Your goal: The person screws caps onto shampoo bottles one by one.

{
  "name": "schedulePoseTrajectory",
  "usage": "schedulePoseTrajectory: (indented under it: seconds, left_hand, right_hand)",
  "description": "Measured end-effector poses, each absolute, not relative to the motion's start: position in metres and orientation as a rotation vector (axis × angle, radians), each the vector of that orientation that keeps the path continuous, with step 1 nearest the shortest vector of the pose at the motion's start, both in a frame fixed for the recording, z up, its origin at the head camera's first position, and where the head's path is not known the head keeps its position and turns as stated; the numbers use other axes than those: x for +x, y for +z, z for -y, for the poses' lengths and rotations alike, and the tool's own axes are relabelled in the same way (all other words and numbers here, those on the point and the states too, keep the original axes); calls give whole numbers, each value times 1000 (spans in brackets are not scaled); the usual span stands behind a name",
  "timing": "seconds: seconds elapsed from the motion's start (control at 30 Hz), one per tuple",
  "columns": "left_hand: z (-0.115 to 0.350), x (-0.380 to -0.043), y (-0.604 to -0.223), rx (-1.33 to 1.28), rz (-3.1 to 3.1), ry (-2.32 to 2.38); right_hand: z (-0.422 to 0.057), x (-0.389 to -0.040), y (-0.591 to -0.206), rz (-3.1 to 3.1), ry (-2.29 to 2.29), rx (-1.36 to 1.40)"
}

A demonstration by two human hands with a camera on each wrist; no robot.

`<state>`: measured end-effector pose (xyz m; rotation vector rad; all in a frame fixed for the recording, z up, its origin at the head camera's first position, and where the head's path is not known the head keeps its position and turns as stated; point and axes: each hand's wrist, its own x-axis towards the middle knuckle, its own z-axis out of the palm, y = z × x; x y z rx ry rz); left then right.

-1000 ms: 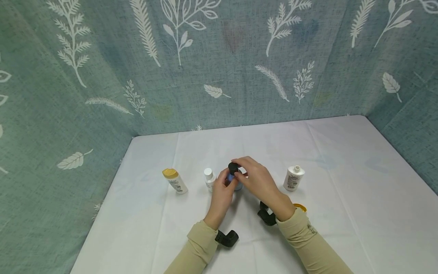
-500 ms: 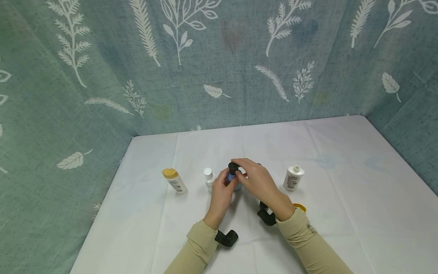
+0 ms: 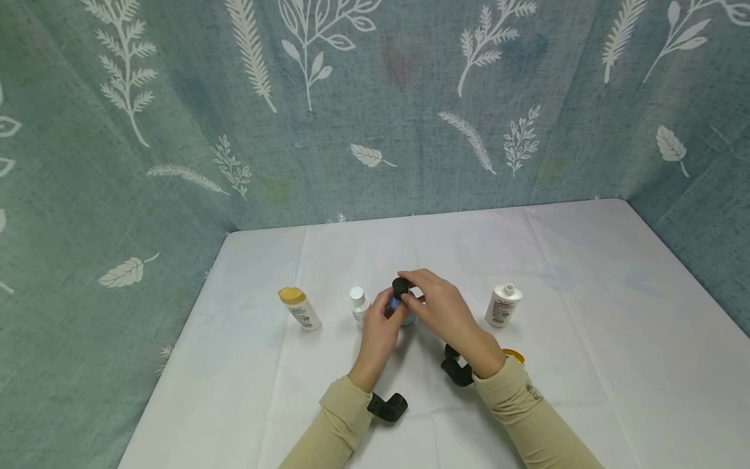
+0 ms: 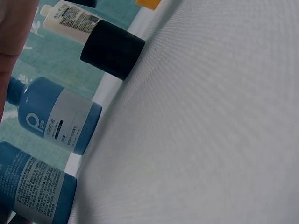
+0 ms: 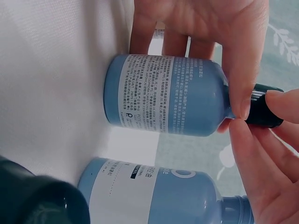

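Nearest, a black curved plastic wrist mount [image 3: 389, 408] sits by the left cuff on the white cloth-covered bench [image 3: 234, 404]. A yellow curved cap [image 3: 513, 355], partly hidden, lies beside the right cuff. The left hand [image 3: 382, 339] grips the neck of a blue cylindrical bottle [image 5: 163, 95], which stands at its one o'clock, long axis upright. The right hand [image 3: 443, 312] pinches the round black cap [image 3: 401, 287] atop that bottle, at its ten o'clock; both hands' fingers touch here, neither nearer. An uncapped blue bottle [image 5: 149, 193] stands just beside. From the held bottle, a white-capped white bottle [image 3: 359, 307] and, beyond, a yellow-capped white bottle [image 3: 301, 309] stand toward nine o'clock, an uncapped white bottle [image 3: 502, 306] at three. Farthest hangs a green leaf-patterned cloth [image 3: 410, 137].
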<state>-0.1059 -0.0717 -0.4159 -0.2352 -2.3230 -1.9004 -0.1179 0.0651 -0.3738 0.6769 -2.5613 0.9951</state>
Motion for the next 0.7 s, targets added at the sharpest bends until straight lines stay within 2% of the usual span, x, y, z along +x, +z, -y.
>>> schedulePoseTrajectory:
  seconds: [0.4,0.7]
  left_hand:
    - [71,-99,-404,-211,2338,-1935]
    - [74,-112,-433,-202,2349,-1881]
  right_hand:
    - [-65,-116,-373,2580,952,669]
    - [-66,-116,-375,2557,919,744]
